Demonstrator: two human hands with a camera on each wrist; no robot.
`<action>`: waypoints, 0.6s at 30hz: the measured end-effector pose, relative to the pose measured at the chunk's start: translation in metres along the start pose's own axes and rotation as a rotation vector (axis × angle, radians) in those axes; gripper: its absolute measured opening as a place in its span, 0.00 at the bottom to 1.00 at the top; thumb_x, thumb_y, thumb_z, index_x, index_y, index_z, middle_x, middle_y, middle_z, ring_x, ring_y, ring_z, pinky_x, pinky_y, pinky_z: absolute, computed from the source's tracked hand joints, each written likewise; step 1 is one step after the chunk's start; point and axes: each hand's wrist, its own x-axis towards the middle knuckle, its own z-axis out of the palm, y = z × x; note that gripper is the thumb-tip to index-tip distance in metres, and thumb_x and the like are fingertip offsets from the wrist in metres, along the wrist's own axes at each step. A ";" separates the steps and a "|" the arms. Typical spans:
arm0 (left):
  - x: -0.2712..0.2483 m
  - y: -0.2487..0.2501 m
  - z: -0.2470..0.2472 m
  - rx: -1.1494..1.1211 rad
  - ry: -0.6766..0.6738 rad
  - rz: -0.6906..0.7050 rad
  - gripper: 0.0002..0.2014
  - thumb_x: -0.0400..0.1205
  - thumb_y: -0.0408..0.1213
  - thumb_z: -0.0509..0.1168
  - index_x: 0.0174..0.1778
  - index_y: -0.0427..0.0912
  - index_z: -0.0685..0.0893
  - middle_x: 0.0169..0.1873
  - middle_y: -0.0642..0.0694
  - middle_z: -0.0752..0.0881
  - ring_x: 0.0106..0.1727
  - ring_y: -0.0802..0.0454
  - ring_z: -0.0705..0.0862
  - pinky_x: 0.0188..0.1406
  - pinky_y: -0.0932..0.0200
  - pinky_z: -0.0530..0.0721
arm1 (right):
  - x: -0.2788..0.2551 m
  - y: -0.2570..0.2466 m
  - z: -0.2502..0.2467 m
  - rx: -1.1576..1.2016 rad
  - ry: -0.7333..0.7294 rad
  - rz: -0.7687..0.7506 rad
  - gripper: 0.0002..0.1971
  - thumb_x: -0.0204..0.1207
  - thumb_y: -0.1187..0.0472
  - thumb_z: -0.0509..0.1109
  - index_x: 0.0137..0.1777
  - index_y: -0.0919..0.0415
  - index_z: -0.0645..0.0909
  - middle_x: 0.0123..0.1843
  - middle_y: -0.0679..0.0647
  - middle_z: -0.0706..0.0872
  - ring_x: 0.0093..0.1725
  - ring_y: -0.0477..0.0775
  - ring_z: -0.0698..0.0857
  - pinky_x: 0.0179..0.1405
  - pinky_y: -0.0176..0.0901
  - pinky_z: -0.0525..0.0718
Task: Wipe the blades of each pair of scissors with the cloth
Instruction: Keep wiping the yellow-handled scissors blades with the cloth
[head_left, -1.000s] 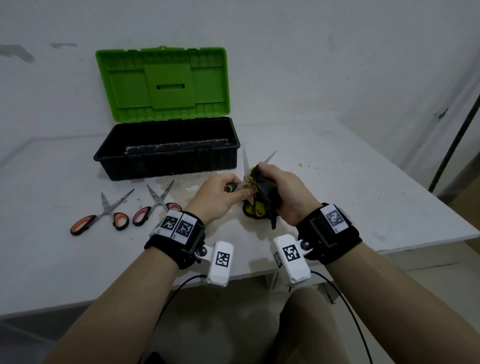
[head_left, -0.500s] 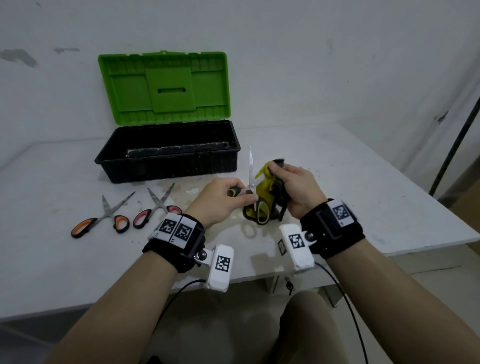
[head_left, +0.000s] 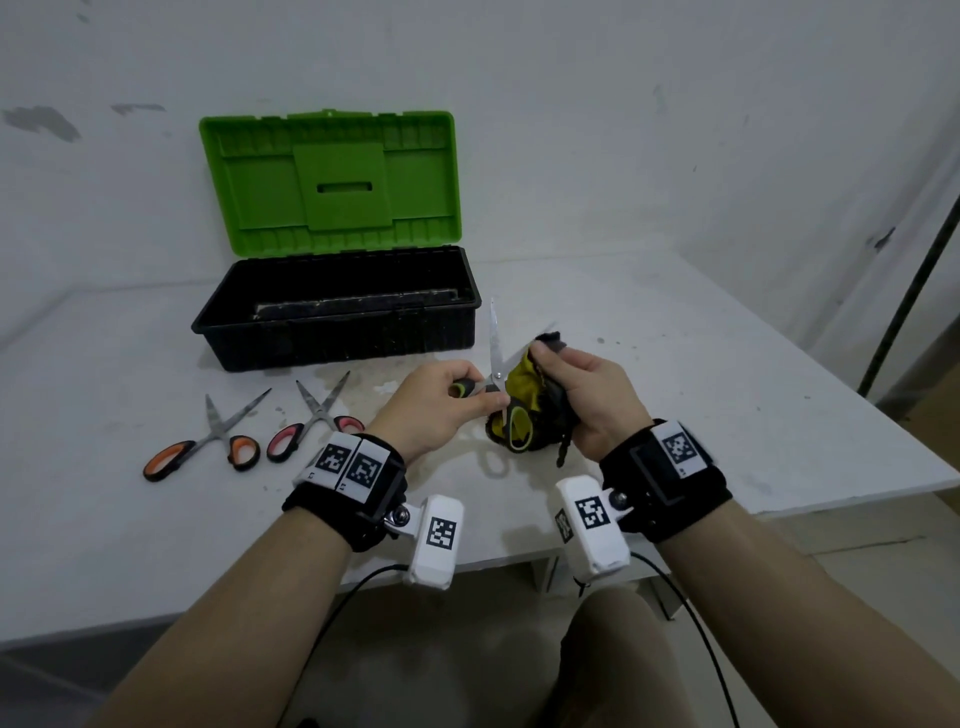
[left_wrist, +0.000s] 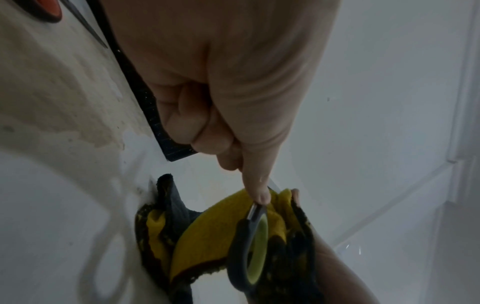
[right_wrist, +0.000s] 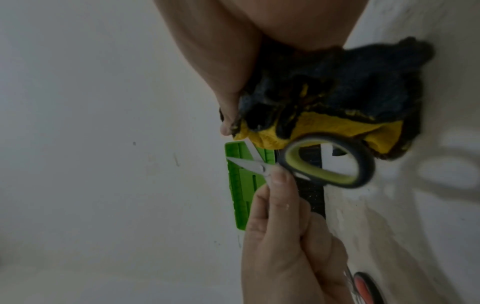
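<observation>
My left hand (head_left: 441, 400) grips the black-and-green-handled scissors (head_left: 496, 358) near the pivot, held open above the table. One blade points straight up; the other runs right into the cloth. My right hand (head_left: 582, 389) holds the yellow and black cloth (head_left: 524, 387) bunched around that second blade. The left wrist view shows a handle loop (left_wrist: 249, 255) of the scissors against the cloth (left_wrist: 202, 242). In the right wrist view the loop (right_wrist: 330, 162) hangs under the cloth (right_wrist: 337, 127). Two more pairs lie open on the table: orange-handled scissors (head_left: 208, 441) and red-handled scissors (head_left: 317, 421).
An open toolbox (head_left: 337, 322) with a black base and raised green lid stands behind the hands. The white table (head_left: 727, 415) ends close on the right and at the front. A dark pole (head_left: 909, 291) leans at the far right.
The right hand has drawn the cloth up and outward along the right blade. The upright blade stays in the left hand's grip, and the hands sit slightly higher.
</observation>
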 end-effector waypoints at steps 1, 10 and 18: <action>0.000 0.001 0.001 -0.001 0.001 0.011 0.14 0.76 0.49 0.79 0.37 0.44 0.86 0.25 0.57 0.78 0.28 0.59 0.74 0.35 0.59 0.72 | -0.001 0.001 0.002 -0.007 -0.010 0.007 0.10 0.74 0.60 0.77 0.47 0.69 0.87 0.40 0.63 0.90 0.36 0.59 0.88 0.43 0.52 0.91; 0.004 0.004 0.006 0.048 -0.014 0.062 0.11 0.78 0.45 0.78 0.39 0.43 0.86 0.27 0.55 0.79 0.29 0.60 0.74 0.34 0.61 0.72 | -0.005 0.010 0.017 -0.044 -0.017 0.050 0.15 0.74 0.60 0.77 0.53 0.72 0.85 0.44 0.67 0.90 0.36 0.58 0.88 0.43 0.50 0.89; 0.004 0.009 0.006 0.017 -0.043 0.030 0.11 0.77 0.48 0.78 0.36 0.48 0.85 0.23 0.59 0.77 0.26 0.60 0.72 0.32 0.59 0.71 | -0.002 -0.001 0.010 -0.009 -0.034 0.098 0.15 0.76 0.61 0.75 0.55 0.74 0.84 0.40 0.64 0.90 0.34 0.58 0.88 0.39 0.53 0.90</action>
